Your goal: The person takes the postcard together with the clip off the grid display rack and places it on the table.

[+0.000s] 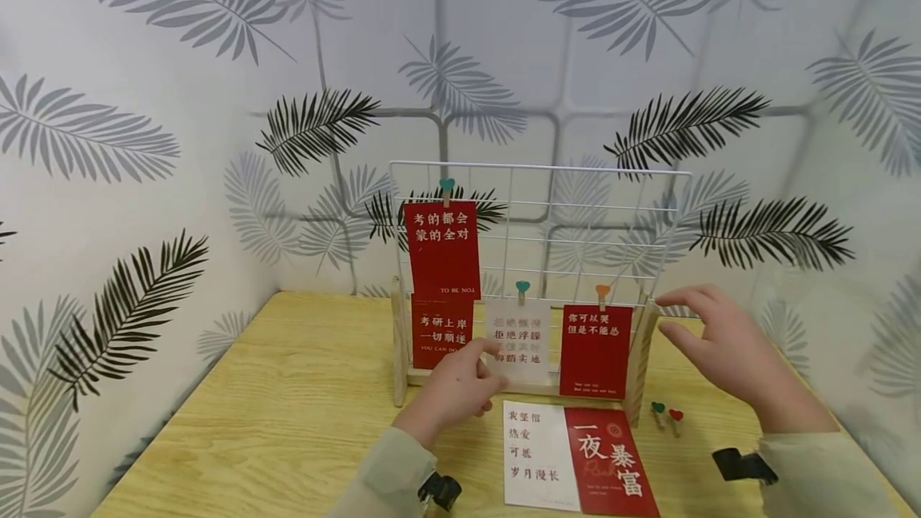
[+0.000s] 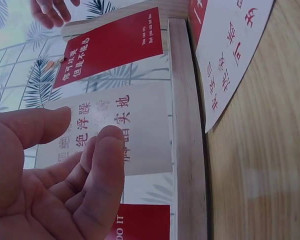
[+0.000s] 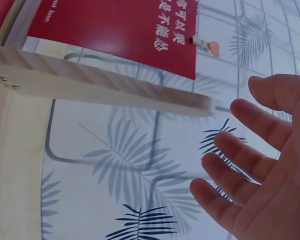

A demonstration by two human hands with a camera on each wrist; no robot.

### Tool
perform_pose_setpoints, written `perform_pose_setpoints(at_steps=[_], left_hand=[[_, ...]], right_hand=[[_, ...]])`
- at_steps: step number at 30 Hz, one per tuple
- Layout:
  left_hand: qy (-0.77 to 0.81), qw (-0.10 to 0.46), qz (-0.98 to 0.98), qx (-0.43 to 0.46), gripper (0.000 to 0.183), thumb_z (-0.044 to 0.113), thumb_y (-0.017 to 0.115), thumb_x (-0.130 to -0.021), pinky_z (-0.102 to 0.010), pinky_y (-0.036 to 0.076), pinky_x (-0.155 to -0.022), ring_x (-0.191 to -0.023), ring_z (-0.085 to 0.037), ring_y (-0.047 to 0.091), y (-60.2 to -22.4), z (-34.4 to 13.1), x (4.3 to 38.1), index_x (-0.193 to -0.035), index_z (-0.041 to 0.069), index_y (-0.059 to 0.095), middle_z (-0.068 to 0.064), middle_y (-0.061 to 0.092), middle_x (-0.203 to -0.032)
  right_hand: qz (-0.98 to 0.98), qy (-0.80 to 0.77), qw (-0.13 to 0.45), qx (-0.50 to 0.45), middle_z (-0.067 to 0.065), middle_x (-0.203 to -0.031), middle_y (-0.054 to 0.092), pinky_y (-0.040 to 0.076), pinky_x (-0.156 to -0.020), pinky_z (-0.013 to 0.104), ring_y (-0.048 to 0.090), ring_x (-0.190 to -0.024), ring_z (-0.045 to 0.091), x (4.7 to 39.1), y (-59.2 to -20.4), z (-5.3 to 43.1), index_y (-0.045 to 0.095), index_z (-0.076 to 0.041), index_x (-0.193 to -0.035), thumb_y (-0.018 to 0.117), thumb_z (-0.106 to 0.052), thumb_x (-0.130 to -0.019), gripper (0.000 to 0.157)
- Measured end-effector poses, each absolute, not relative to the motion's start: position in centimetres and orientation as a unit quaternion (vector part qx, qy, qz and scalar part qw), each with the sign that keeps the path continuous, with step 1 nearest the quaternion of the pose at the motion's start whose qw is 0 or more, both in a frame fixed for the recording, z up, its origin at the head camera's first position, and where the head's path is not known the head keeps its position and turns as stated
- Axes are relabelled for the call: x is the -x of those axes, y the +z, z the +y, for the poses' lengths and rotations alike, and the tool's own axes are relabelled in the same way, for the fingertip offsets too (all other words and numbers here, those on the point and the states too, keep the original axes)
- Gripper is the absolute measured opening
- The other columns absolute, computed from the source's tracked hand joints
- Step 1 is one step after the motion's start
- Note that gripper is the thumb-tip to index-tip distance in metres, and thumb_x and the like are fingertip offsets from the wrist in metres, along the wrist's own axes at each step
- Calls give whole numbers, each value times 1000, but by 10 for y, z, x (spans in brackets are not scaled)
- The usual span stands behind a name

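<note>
My left hand [image 1: 456,386] is in front of a white card [image 1: 528,342] with lettering, which hangs on a wire grid under a teal heart clip [image 1: 523,287]. Thumb and fingers stand apart in the left wrist view, with nothing between them. To the right of that card hangs a red card [image 1: 596,366] below an orange heart clip [image 1: 603,292]. My right hand [image 1: 727,354] is raised beside the rack's right wooden post [image 3: 140,89], its fingers loosely spread and holding nothing. Two more red cards hang at the left, an upper one [image 1: 442,262] overlapping a lower one [image 1: 435,342].
The white wire grid [image 1: 540,168] stands in a wooden base [image 1: 532,390]. Before it on the table [image 1: 302,422] lie a white card [image 1: 540,454] and a red card [image 1: 612,470]. A green clip [image 1: 658,408] and a red clip [image 1: 675,416] lie to their right.
</note>
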State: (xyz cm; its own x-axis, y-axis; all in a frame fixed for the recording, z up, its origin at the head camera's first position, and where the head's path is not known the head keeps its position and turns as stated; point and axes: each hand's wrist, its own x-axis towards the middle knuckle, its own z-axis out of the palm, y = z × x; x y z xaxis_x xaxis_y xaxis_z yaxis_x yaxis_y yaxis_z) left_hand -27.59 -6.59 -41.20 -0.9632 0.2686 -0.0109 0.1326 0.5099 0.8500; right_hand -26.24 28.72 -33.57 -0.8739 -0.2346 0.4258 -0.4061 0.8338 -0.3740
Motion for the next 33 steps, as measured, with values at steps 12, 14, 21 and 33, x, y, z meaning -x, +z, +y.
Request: perform_pose_setpoints(at_steps=[12, 14, 21, 33], left_hand=[[472, 44, 874, -110, 48, 26, 73, -94, -34, 55, -63, -69, -20, 64, -402, -84, 280, -137, 16, 54, -3, 63, -85], [472, 42, 874, -106, 48, 26, 73, -94, -34, 55, -63, -70, -21, 64, -401, -87, 280, -137, 15, 54, -3, 64, -86], [472, 28, 874, -111, 48, 26, 72, -95, -35, 54, -63, -68, -21, 64, -396, -92, 280, -138, 14, 54, -4, 64, -84], [457, 1, 882, -115, 46, 26, 69, -96, -35, 51, -62, -68, -20, 62, -388, -94, 278, -137, 13, 54, -1, 63, -84]], right_hand=[[-931, 218, 208, -206, 19, -131, 55, 39, -95, 69, 49, -122, 43, 258, -320, 266, 64, -8, -131, 68, -21, -98, 36], [-930, 214, 211, -211, 17, -130, 56, 41, -94, 68, 50, -121, 41, 258, -318, 262, 65, -9, -131, 68, -22, -98, 36], [-931, 207, 206, -221, 15, -131, 56, 42, -95, 65, 51, -122, 39, 257, -309, 247, 65, -12, -131, 67, -24, -99, 34], [-929, 209, 202, -230, 10, -128, 57, 44, -94, 63, 49, -121, 35, 262, -304, 229, 69, -15, -126, 68, -25, -98, 30]])
